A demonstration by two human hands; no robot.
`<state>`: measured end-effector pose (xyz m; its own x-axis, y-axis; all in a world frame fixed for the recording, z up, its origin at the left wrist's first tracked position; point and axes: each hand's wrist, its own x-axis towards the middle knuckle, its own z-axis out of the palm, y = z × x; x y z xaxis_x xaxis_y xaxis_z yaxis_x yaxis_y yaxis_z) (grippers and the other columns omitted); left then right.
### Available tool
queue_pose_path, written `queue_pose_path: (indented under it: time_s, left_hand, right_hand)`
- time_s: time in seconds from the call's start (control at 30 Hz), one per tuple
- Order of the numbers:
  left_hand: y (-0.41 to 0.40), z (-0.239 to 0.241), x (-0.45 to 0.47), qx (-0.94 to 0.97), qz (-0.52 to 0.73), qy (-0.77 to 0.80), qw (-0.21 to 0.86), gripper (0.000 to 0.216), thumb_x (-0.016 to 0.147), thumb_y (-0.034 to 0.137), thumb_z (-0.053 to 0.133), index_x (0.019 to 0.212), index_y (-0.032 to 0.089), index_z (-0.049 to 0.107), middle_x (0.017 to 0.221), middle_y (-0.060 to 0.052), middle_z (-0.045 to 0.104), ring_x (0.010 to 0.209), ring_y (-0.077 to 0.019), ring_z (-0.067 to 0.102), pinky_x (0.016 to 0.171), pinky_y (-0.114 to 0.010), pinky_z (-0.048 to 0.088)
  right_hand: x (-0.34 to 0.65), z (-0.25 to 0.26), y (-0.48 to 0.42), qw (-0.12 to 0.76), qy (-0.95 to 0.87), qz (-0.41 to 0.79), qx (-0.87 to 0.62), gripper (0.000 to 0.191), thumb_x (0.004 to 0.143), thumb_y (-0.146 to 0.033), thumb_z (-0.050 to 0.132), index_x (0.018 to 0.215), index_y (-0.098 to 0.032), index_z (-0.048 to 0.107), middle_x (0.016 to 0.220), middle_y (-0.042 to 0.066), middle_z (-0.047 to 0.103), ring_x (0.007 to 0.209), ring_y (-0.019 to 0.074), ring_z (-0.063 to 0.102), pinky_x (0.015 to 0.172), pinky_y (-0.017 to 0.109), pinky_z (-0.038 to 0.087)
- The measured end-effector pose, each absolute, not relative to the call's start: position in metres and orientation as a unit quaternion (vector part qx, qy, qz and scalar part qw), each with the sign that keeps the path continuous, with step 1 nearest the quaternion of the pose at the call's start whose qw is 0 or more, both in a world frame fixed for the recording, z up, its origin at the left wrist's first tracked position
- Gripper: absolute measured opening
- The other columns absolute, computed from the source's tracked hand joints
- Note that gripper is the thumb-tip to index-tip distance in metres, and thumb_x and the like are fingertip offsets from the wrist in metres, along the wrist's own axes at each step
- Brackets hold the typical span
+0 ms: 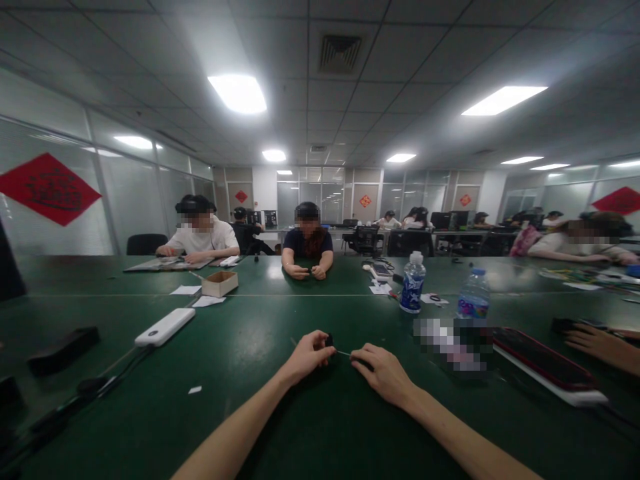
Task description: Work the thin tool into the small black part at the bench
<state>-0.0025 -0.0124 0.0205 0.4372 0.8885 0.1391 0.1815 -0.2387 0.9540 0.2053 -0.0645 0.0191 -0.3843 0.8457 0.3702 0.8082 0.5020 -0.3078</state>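
Out over the green table [265, 400], my left hand [307, 355] is closed in a pinch on a small black object [329, 341]; its exact kind is too small to make out. To the right, my right hand [384, 375] has its fingers closed round the near end of a thin, pale rod [343, 353]. That rod points left toward the black object. Whether the two touch is unclear, and whatever part of the rod lies within my right fingers is hidden.
Right of my hands stand two plastic bottles, one blue-labelled [413, 287] and one squat [474, 297]. A phone [543, 357] rests on a white power bank beside a neighbour's hand [605, 343]. Leftward lie a white power bank [165, 327], a small box [220, 283] and cables. People sit opposite.
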Motion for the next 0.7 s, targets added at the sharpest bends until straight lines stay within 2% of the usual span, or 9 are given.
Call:
queue_pose_path:
  time_s: [0.7]
  left_hand:
    - [-0.0090,0.0163,-0.0031,0.697,0.360,0.374,0.494,0.035,0.071,0.037,0.065,0.091,0.014,0.050,0.071,0.002,0.053,0.056,-0.0097,0.050,0.052,-0.023,0.037]
  right_hand:
    - [0.2079,0.0175,-0.0622,0.239,-0.829,0.061,-0.501,0.028,0.093,-0.031,0.042,0.109,-0.023,0.064,0.100,0.004,0.060,0.086,0.0166,0.056,0.075,0.028,0.044]
